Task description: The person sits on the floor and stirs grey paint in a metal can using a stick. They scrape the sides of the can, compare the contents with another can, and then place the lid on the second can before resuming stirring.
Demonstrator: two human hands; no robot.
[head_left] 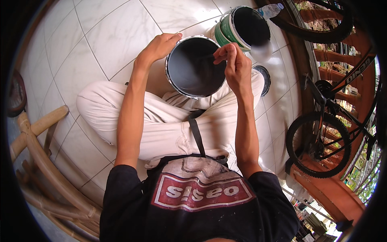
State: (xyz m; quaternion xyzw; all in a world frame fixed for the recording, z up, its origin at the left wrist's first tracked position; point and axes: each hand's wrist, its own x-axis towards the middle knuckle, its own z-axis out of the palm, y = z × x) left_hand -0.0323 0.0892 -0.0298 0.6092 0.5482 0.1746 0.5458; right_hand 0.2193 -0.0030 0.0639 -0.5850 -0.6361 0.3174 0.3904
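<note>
Your left hand point(161, 45) is at the upper left edge of the near bucket point(188, 76), its fingers bent and close together, with their tips at the rim. The thumb is hidden, so you cannot tell how firmly it grips. Your right hand point(236, 62) is at the opposite side, its fingers curled inward toward the thumb and their tips reaching over the bucket's mouth. The tips are blurred; you cannot tell whether they meet or pinch anything small.

The near bucket stands in front of your crossed legs, its mouth tilted toward you. Its inside is dark gray, and its rim is pale with dark marks. Just beyond it, to the right, is a second bucket point(226, 33) with a green band and a dark inside. A clear bottle point(269, 11) with a pale cap lies behind that one. A dark round object point(264, 80) sits just beside your right knee, too partly hidden to name.

You sit in light trousers point(161, 135) and a dark shirt on the tiled floor point(109, 36). A bicycle point(322, 86) stands well apart on the right, and wooden furniture point(48, 120) is on the left.
</note>
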